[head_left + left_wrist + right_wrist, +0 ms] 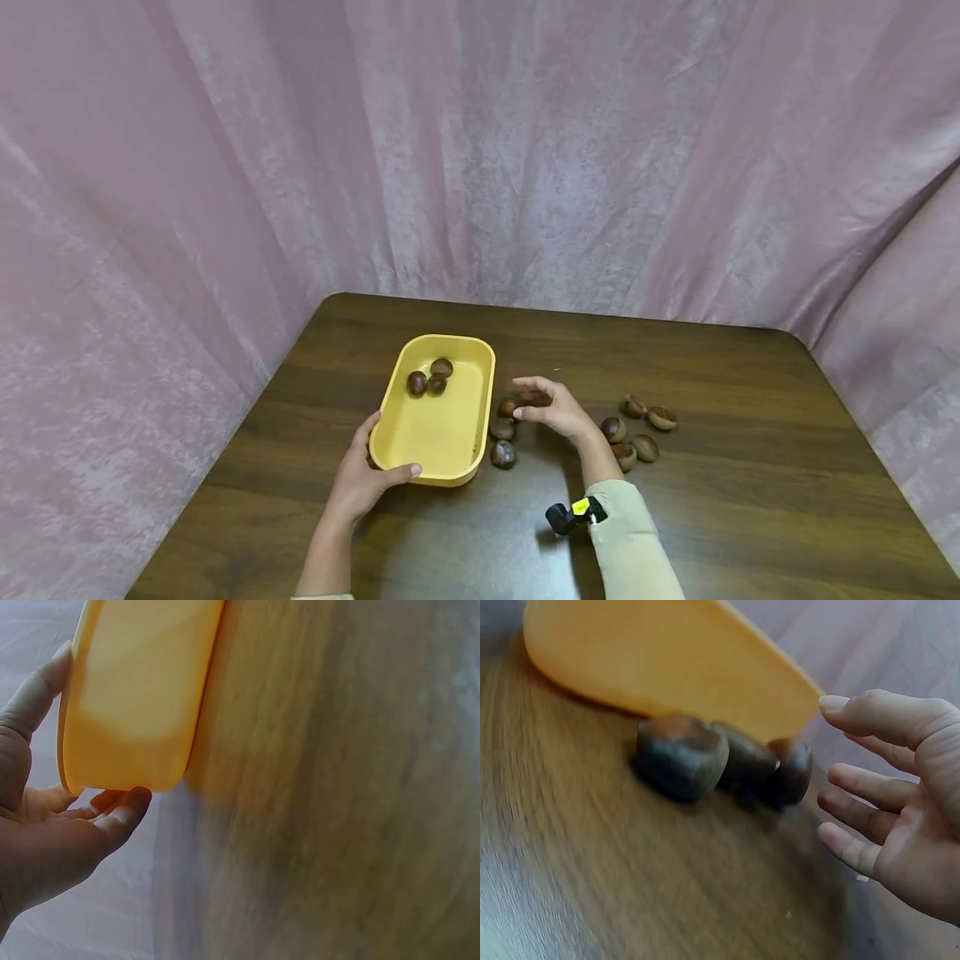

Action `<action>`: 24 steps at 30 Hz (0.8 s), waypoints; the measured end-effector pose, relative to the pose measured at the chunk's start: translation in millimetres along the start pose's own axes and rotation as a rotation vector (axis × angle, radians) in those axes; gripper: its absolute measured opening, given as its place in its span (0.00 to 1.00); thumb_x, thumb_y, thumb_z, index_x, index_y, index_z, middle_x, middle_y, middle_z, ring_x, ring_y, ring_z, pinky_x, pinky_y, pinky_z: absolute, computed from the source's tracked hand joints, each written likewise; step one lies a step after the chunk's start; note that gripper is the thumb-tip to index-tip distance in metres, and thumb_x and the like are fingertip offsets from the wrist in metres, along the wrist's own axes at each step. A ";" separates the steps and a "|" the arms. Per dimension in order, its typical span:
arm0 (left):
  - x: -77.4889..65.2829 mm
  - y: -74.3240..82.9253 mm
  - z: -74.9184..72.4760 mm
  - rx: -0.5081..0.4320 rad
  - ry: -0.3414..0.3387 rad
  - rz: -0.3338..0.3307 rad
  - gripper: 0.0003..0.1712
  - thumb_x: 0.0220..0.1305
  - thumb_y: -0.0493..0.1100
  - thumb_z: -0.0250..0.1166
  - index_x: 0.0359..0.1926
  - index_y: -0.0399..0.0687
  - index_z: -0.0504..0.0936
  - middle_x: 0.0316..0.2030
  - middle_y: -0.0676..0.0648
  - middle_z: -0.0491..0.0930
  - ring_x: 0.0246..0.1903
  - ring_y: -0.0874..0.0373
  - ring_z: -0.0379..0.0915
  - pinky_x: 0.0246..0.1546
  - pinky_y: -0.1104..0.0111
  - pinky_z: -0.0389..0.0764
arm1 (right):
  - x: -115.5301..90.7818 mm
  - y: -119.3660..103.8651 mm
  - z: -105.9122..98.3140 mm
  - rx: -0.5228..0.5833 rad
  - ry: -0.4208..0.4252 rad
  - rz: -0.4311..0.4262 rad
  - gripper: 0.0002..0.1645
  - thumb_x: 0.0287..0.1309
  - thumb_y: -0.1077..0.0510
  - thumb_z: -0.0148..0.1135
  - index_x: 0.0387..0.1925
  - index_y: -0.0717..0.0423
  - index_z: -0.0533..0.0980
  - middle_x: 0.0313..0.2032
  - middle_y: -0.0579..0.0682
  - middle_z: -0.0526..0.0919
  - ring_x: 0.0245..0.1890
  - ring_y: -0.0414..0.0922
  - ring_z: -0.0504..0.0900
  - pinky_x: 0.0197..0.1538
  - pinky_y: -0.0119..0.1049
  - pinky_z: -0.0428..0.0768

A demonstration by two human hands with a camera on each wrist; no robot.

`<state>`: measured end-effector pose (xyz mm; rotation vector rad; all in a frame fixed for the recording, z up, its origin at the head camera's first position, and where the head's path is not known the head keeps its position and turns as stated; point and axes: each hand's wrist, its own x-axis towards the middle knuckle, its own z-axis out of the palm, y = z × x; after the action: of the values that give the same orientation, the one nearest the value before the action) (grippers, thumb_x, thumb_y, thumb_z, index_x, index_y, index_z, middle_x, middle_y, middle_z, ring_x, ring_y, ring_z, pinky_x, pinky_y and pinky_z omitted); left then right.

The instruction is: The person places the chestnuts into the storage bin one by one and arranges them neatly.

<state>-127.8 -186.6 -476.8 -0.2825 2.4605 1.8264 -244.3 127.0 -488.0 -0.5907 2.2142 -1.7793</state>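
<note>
A yellow plastic tray (433, 429) lies on the left half of the table, with three chestnuts (417, 383) grouped toward its far end. My left hand (362, 479) grips the tray's near left corner, thumb at the near rim and fingers along the side; the left wrist view shows fingertips (139, 796) against the outer wall. Three more chestnuts (503, 455) sit in a row along the tray's right side. Just right of that row is my right hand (555, 410), its fingers spread and holding nothing. In the right wrist view these chestnuts (681, 757) are apart from the fingers.
Farther right on the brown wooden table (757, 467) lies a loose group of several chestnuts (645, 447), close to the right forearm. A black wrist camera (573, 514) sticks out from the right sleeve. Pink curtains (525, 167) hang behind the table and at both sides.
</note>
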 end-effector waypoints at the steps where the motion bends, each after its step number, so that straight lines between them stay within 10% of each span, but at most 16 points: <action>1: -0.2 -0.1 -0.5 0.004 0.002 -0.002 0.65 0.36 0.46 0.80 0.71 0.50 0.48 0.62 0.37 0.61 0.55 0.44 0.65 0.52 0.55 0.66 | -0.4 -1.4 0.0 0.012 -0.012 0.003 0.31 0.51 0.67 0.65 0.58 0.70 0.67 0.55 0.68 0.70 0.54 0.65 0.67 0.51 0.49 0.70; 24: -3.4 -1.5 -1.9 -0.008 0.003 0.004 0.64 0.36 0.45 0.80 0.71 0.51 0.49 0.60 0.38 0.64 0.52 0.44 0.67 0.48 0.58 0.69 | 18.1 16.6 -0.5 -0.277 -0.213 -0.030 0.30 0.46 0.70 0.65 0.56 0.63 0.73 0.41 0.54 0.77 0.33 0.45 0.72 0.33 0.35 0.72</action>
<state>-124.1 -188.4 -477.2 -0.2809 2.4578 1.8391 -263.3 122.2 -502.9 -0.8319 2.3246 -1.3567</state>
